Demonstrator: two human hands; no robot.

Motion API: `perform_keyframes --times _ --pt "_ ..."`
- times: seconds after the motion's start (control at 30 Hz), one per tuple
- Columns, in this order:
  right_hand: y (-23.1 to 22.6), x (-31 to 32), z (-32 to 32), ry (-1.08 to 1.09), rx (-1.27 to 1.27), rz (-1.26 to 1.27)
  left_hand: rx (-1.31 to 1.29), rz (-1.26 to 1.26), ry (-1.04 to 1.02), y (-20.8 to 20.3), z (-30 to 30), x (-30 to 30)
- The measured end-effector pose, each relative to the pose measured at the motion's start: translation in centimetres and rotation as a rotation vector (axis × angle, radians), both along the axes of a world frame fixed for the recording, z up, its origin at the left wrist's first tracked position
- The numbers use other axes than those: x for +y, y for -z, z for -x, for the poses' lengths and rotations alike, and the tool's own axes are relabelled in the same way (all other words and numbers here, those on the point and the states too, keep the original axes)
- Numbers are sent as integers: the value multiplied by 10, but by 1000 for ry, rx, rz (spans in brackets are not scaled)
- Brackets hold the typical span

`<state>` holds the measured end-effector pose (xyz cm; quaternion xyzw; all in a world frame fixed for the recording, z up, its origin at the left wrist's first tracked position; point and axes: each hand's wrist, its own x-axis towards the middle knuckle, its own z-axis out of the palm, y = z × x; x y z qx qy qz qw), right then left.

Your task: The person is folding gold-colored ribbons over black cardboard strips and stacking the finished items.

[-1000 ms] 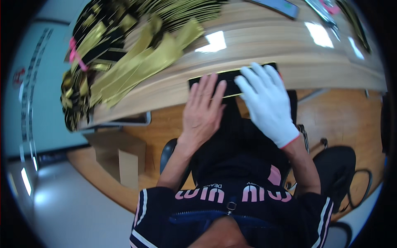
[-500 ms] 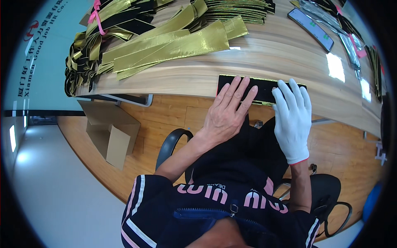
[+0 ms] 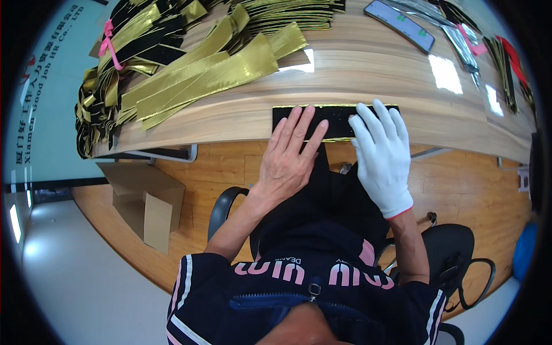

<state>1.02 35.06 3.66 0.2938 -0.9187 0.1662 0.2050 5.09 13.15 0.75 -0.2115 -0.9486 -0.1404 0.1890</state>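
Note:
A black fabric strip [image 3: 335,130] with gold edges lies flat along the near edge of the table. My bare left hand [image 3: 287,164] rests on its left half, fingers stretched out and spread over the black side. On the right half lies my right hand [image 3: 384,158], in a white knitted glove with a red cuff edge, its fingers extended and its thumb apart. Parts of the strip are hidden beneath both hands. Farther left, several shiny gold strips [image 3: 210,80] lie overlapping, gold side up.
A tangled bundle of black and gold strips tied with a pink ribbon [image 3: 107,43] lies at the far left. Neatly layered strips [image 3: 290,14] and a phone [image 3: 399,25] are at the back. A cardboard box [image 3: 155,210] stands on the floor, a black chair [image 3: 451,259] at right.
The whole view has turned slightly, so table, strip and hands appear farther left. Both hands keep about the same places on the strip.

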Motion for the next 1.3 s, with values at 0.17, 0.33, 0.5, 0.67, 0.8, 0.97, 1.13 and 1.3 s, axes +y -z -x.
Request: perform_keyframes --times 0.17,0.33,0.5,0.67,0.8,0.97,1.13,1.3 --pt "7 3 3 -14 5 55 -29 45 -11 -5 1 4" --pt "8 4 1 -35 -13 74 -15 56 -11 -6 -1 3" --pt "8 9 0 -22 -30 77 -8 49 5 -4 0 5" --pt "12 10 -1 -26 -43 87 3 74 -2 -3 -1 8" --pt "12 8 -3 -34 -64 75 11 89 0 -1 -1 7" --pt "15 4 -4 -40 -83 69 28 92 11 -5 -2 9" --pt "17 3 -4 -41 -72 72 -2 73 11 -2 0 6" --pt "19 6 -3 -54 -56 86 0 87 -9 -4 -1 11"
